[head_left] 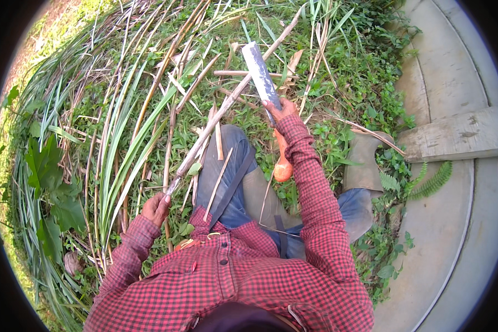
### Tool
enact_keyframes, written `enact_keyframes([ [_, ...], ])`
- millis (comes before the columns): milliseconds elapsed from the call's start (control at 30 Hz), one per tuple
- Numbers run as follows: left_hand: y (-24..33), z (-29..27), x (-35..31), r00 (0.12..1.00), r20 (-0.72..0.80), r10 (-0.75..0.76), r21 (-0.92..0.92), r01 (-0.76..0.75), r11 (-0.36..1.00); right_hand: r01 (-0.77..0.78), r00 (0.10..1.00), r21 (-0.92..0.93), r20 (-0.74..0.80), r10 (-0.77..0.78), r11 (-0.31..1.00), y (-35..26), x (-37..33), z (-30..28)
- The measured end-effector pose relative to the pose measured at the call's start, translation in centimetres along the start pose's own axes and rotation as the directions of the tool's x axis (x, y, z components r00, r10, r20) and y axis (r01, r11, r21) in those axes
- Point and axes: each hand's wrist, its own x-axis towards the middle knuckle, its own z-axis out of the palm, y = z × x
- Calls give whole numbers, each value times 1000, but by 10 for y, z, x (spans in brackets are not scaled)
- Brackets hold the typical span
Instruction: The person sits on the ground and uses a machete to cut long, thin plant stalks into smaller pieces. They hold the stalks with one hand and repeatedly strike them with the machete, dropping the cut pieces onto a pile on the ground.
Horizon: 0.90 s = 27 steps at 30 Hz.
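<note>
- Green weedy ground cover point(337, 72) spreads around the seated person, edged on the right by a grey, concrete-like surface point(437, 238) with a weathered plank point(454, 135) lying across it.
- Nearest is the person's red-and-black checked shirt point(249, 288), dark buttons down its front.
- Beyond its left cuff, the left hand point(156, 210) is closed around the lower end of a long wooden stick point(211, 123).
- Bent legs in blue trousers point(355, 213) come next, with a thin pale splinter point(218, 185) and a dark strap point(233, 188) over the left thigh; a muddy grey-green boot point(362, 163) shows farther right.
- Farther out, the right hand point(282, 110) grips a machete point(260, 74) where blade meets handle; its bulbous orange handle end hangs below the fist.
- Its blade is broad, straight and blunt-ended, dark grey with patchy whitish marks and a paler left side, and it overlaps the stick in view; whether they touch, I cannot tell.
- Pale brown and slightly crooked, the stick slants up and right from the left hand, past the left knee and behind the blade, greyish-white and mottled near the grip, rougher and browner toward its far end.
- Long green grass blades point(130, 144) and dry stalks lie to the left and beyond.
</note>
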Motion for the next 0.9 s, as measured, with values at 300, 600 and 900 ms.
enact_keyframes([
  [300, -6, 1, 29, 986, 164, -29, -347, 86, 934, 321, 855, -269, 494, -156, 908, -32, -116, 47],
  [600, 25, 0, 27, 960, 278, -40, -346, 139, 928, 105, 994, -239, 6, -107, 965, -30, -39, -6],
  [900, 45, -18, 39, 803, 587, -103, -450, 430, 782, 226, 886, -292, 458, -72, 929, -43, -133, 60],
])
